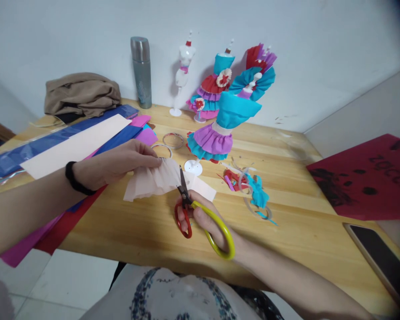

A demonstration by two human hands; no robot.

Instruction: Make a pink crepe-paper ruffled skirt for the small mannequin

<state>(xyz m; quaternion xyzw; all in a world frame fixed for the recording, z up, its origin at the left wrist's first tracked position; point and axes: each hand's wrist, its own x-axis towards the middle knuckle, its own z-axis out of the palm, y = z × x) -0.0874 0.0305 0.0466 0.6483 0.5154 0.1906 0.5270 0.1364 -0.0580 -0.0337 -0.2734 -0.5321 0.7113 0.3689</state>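
My left hand (133, 162) pinches the top edge of a gathered strip of pale pink crepe paper (153, 182) above the table. In my right hand (206, 215) is a pair of scissors (186, 195) with one red and one yellow handle. The blades are parted and point up, close to the right end of the gathered paper. Behind my right hand, a flat pale piece of paper (202, 186) shows in part. Just beyond stands a small mannequin (220, 129) in a blue, purple and teal paper dress.
Several dressed mannequins and a bare white one (186, 66) stand along the wall by a flask (142, 73). Long paper sheets (80, 142) and a brown cloth (82, 93) lie left. Paper scraps (258, 191), tape rings, a red bag (370, 178) and a phone (376, 253) lie right.
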